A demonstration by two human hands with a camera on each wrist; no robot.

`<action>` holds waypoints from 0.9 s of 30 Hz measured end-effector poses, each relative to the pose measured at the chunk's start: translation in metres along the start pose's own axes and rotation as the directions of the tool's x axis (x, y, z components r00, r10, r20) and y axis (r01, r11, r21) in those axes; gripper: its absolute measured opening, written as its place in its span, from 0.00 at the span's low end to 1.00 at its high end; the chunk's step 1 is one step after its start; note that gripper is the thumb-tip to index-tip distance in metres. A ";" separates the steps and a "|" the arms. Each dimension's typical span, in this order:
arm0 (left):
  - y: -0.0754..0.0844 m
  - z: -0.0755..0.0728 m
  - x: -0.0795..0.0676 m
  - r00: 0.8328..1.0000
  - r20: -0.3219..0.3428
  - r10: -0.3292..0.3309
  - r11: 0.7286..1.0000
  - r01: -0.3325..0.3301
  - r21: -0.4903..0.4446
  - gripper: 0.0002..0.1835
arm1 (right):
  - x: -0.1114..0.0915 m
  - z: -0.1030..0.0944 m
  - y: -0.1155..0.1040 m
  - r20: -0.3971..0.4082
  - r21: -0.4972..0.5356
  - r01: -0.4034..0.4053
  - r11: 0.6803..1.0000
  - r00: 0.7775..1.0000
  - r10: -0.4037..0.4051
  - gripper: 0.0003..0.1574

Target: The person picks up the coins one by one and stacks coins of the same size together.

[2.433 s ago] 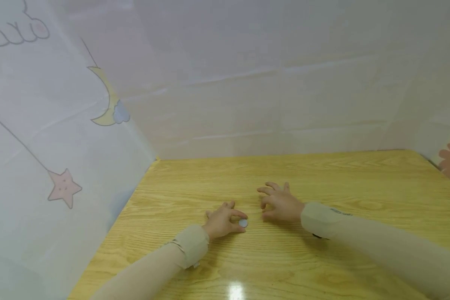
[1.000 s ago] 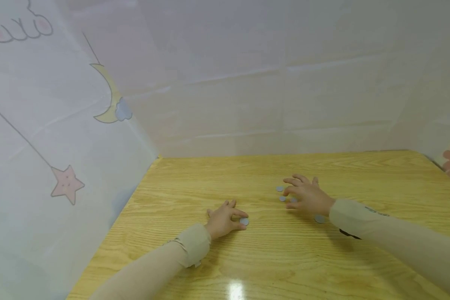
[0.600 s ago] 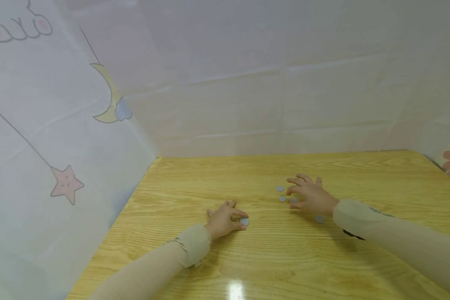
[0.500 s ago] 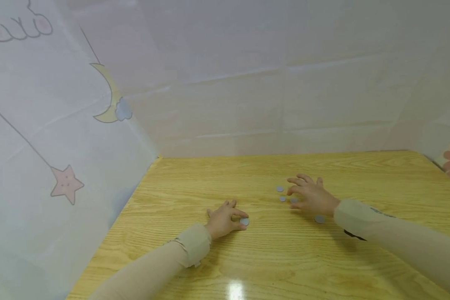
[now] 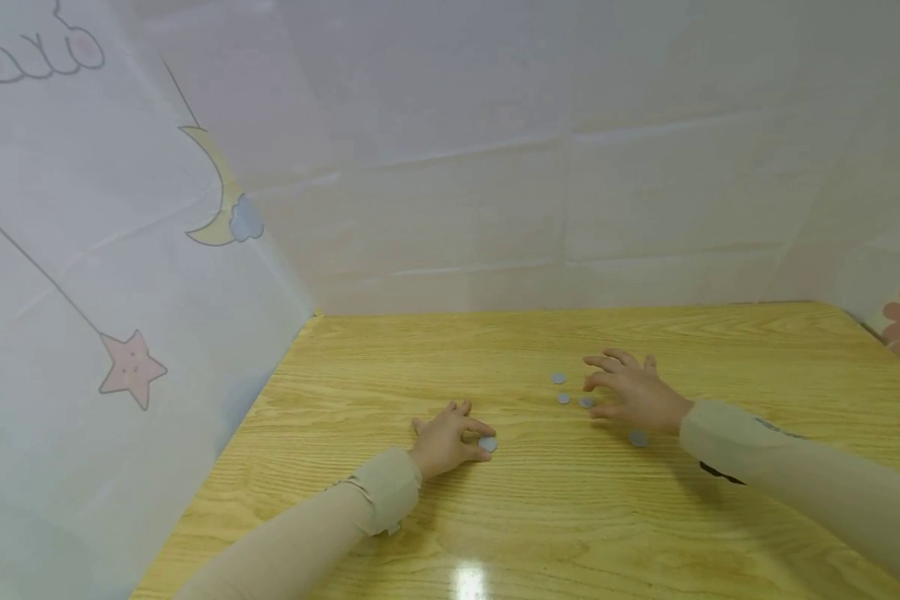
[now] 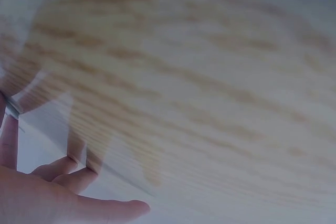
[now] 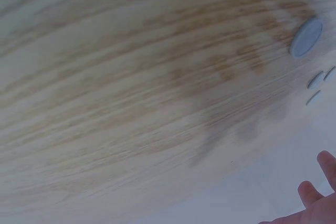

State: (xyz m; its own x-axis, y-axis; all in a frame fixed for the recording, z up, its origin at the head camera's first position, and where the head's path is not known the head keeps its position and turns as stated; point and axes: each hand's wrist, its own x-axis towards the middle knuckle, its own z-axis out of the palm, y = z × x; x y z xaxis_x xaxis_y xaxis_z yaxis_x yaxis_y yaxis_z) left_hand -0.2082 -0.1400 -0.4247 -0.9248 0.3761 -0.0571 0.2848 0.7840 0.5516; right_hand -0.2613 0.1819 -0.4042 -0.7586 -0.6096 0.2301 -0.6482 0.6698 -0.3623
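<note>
In the head view my left hand (image 5: 444, 442) rests at the middle of the wooden table, pinching a grey round coin (image 5: 488, 444) between thumb and index finger. The left wrist view catches that coin (image 6: 10, 107) nearly edge-on, at the left border. Farther right, my right hand (image 5: 636, 396) hovers above the table with fingers spread and loosely bent, holding nothing. Just left of its fingertips lie three coins: one at the back (image 5: 558, 378), a small one (image 5: 563, 398) and another near the thumb (image 5: 587, 402). A larger coin (image 5: 638, 438) lies under the right wrist.
The yellow wood-grain table (image 5: 390, 358) reaches back to a pale cloth backdrop (image 5: 450, 183). On the left side, the hanging cloth bears a printed moon (image 5: 213, 196) and star (image 5: 132, 369). A bright light reflection (image 5: 470, 579) shows near the front.
My right hand has moved right and back from beside the left hand, and the coins on the right now show. It drifts slightly further right lately. My left hand stays on its coin.
</note>
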 end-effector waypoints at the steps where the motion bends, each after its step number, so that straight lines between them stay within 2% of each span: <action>1: 0.000 0.000 0.000 1.000 0.000 -0.001 1.000 0.001 0.000 0.19 | -0.001 0.000 0.001 0.003 -0.001 -0.004 1.000 1.000 0.004 0.18; 12: 0.002 -0.001 -0.001 1.000 0.002 -0.009 1.000 0.009 0.008 0.19 | -0.008 -0.001 0.002 0.005 0.030 -0.022 0.999 1.000 0.022 0.14; 20: 0.001 0.000 0.000 1.000 -0.003 0.000 1.000 0.000 0.019 0.19 | -0.015 -0.002 0.011 -0.036 -0.003 0.004 1.000 0.999 -0.004 0.15; 27: 0.000 0.000 0.000 1.000 0.001 -0.005 1.000 0.005 0.025 0.19 | -0.021 -0.004 0.012 -0.025 0.009 -0.002 1.000 1.000 0.002 0.16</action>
State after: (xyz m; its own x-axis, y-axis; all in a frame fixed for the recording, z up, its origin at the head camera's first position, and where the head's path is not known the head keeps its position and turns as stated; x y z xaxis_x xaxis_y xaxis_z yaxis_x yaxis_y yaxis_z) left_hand -0.2081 -0.1399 -0.4241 -0.9262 0.3722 -0.0607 0.2860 0.7981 0.5303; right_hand -0.2531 0.2043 -0.4098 -0.7615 -0.5972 0.2521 -0.6460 0.6671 -0.3710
